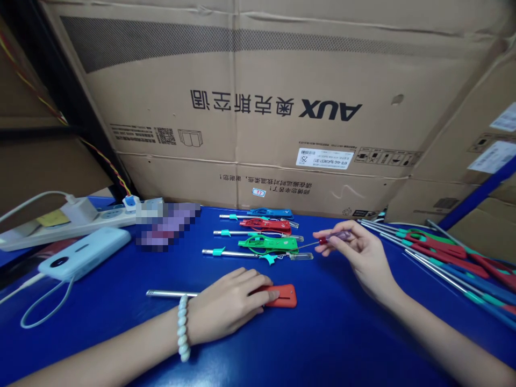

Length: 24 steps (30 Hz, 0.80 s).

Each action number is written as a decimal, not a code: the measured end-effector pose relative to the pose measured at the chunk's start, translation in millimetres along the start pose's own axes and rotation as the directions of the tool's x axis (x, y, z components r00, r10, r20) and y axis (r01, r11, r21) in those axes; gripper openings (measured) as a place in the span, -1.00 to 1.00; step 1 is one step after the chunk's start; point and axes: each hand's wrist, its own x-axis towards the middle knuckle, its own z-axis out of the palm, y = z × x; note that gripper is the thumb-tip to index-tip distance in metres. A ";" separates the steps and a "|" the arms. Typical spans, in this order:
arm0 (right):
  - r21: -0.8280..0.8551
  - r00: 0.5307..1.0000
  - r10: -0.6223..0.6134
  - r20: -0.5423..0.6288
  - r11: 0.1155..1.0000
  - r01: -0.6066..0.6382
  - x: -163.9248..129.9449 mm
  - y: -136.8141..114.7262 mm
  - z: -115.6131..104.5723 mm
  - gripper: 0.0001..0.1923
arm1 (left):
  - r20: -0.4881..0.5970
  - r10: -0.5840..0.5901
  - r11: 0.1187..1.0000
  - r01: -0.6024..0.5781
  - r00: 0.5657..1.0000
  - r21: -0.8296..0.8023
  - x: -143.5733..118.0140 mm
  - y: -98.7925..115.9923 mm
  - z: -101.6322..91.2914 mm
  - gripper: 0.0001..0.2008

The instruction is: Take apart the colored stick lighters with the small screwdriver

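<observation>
Left hand point(229, 303) is lying flat on the blue table point(322, 344), fingers pressed together and pinning the orange-handled tool point(282, 295) — its metal tube point(171, 293) is sticking out to the left past the wrist. Right hand point(363, 252) is pinching a small screwdriver point(332, 237) between thumb and fingertips, tip pointing left toward the row of 3 finished pieces: blue point(270, 213), red point(266, 224), green point(268, 244). A loose pile of more tools point(443, 255) is lying to the right, well apart from the orange one. Judging by the grip, the screwdriver is being brought to the orange handle — best done by keeping the left palm bearing down so the handle is not rolling, and bringing the tip in low and square before turning.
</observation>
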 end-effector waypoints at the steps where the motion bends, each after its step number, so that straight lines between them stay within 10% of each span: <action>1: 0.017 1.000 -0.001 0.013 1.000 0.001 -0.7 0.4 0.6 -0.75 | 0.006 -0.002 1.000 0.002 1.000 0.001 0.0 0.0 0.0 -0.75; 24: 0.101 0.968 -0.015 0.249 0.995 -0.011 -23.8 -0.4 21.6 -0.89 | 0.014 0.007 1.000 -0.007 1.000 0.002 -1.0 -0.8 2.0 -0.71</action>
